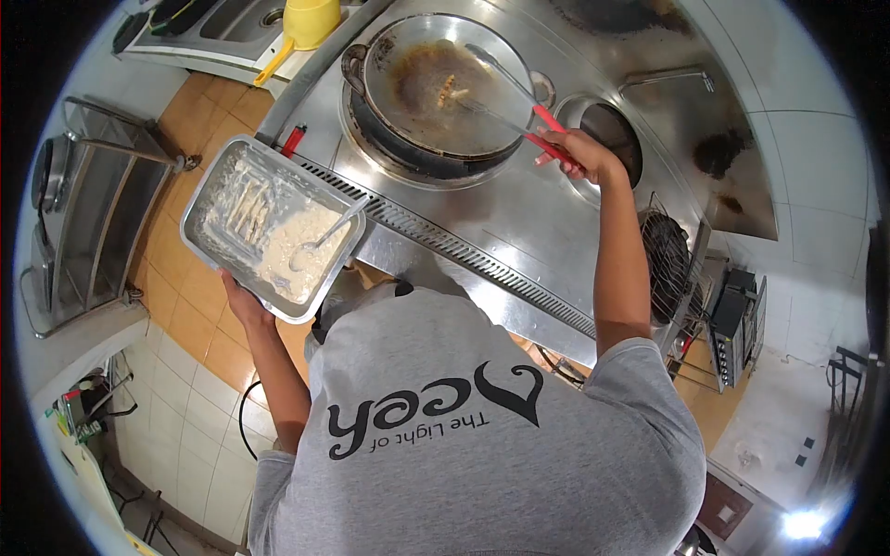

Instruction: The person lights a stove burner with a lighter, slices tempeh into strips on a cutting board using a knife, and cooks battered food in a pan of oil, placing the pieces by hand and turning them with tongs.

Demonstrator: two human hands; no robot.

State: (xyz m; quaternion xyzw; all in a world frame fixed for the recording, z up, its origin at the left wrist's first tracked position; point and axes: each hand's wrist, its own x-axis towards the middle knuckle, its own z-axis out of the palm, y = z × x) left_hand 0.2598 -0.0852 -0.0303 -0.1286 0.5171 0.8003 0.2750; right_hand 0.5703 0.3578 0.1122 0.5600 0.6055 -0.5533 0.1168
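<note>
My left hand (245,302) grips the near rim of a metal tray (206,246), its fingers mostly hidden underneath. Pale, thick batter (295,243) coats the tray, with battered strips lying at its far left. A metal spoon (326,233) rests in the batter, handle over the right rim. My right hand (578,154) is closed around the red handles of metal tongs (508,122). The tongs' arms are spread apart and reach into a wok (373,67) of brownish oil. One lower tip meets a small golden piece of food (451,91).
The wok sits on a burner in a steel counter with a slotted grate (445,239) along its front. A red lighter (294,141) lies near the tray. Right of the wok are another burner (610,139), a tap (667,78) and a wire basket (664,252). A yellow dipper (311,22) stands upper left.
</note>
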